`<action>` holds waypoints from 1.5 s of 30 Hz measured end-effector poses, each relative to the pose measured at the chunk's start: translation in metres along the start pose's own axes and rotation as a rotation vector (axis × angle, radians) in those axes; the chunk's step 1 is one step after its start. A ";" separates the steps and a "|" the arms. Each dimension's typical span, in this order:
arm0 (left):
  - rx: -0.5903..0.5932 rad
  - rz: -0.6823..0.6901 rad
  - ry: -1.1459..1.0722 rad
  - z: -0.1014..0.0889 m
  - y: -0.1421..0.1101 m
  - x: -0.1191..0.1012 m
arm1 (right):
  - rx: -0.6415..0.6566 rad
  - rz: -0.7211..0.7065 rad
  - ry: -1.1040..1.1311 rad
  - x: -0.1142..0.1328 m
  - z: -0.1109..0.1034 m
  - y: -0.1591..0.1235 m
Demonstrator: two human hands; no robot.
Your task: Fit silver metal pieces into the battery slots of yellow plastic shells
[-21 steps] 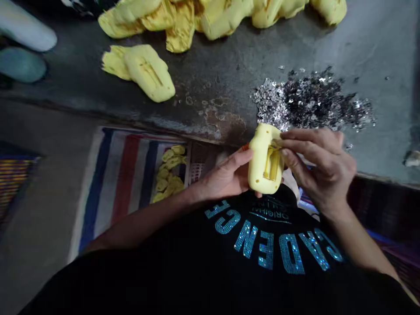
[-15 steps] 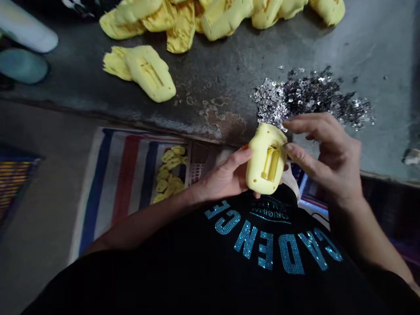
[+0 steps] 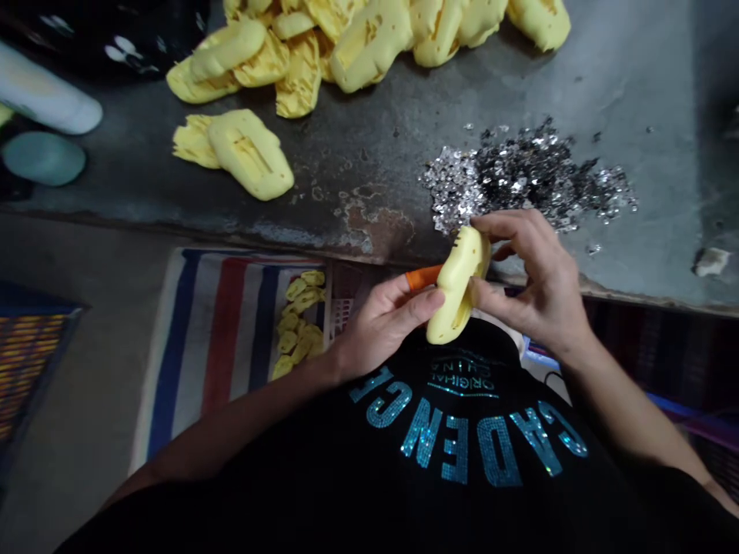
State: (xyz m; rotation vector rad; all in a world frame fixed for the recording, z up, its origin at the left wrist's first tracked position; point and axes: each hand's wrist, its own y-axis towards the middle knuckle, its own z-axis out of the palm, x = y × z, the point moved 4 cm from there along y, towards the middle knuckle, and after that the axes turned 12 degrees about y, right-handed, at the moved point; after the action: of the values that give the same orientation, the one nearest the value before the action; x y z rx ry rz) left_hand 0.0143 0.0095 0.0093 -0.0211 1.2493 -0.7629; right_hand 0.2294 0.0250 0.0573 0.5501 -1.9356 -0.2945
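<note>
A yellow plastic casing (image 3: 456, 296) is tilted on its side in front of my chest, near the bench edge. It has small slots at its top end and a recess on the side facing right. My left hand (image 3: 384, 323) grips it from the left with the thumb on its wall; an orange cover wraps one finger. My right hand (image 3: 534, 281) pinches the casing's upper right, index finger at the top end and thumb by the recess. Whether a small part sits under those fingertips is hidden. Just beyond lies a pile of small shiny metal pieces (image 3: 531, 173).
More yellow casings (image 3: 369, 46) are heaped at the back of the grey bench (image 3: 358, 161), and a pair (image 3: 251, 154) lies nearer left. A white bottle (image 3: 51, 92) and a teal oval object (image 3: 45, 158) are far left. Below, yellow parts (image 3: 300, 323) lie on a striped sheet (image 3: 228, 323).
The casing has been turned from facing up to its side. My right hand has moved left and closed onto it. The view has shifted slightly.
</note>
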 end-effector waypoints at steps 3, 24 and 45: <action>-0.052 0.010 0.080 -0.005 -0.002 0.006 | -0.056 -0.013 -0.031 -0.001 0.003 -0.011; 0.187 -0.083 -0.179 -0.017 0.027 -0.003 | -0.164 0.197 -0.654 -0.063 -0.095 -0.038; 0.056 0.084 -0.263 -0.018 0.024 -0.022 | 0.064 0.160 -0.706 -0.058 -0.036 -0.007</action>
State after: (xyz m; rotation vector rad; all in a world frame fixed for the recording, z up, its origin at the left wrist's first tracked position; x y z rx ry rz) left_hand 0.0088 0.0461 0.0119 -0.0226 0.9728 -0.6972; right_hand 0.2837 0.0498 0.0227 0.3480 -2.6623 -0.3553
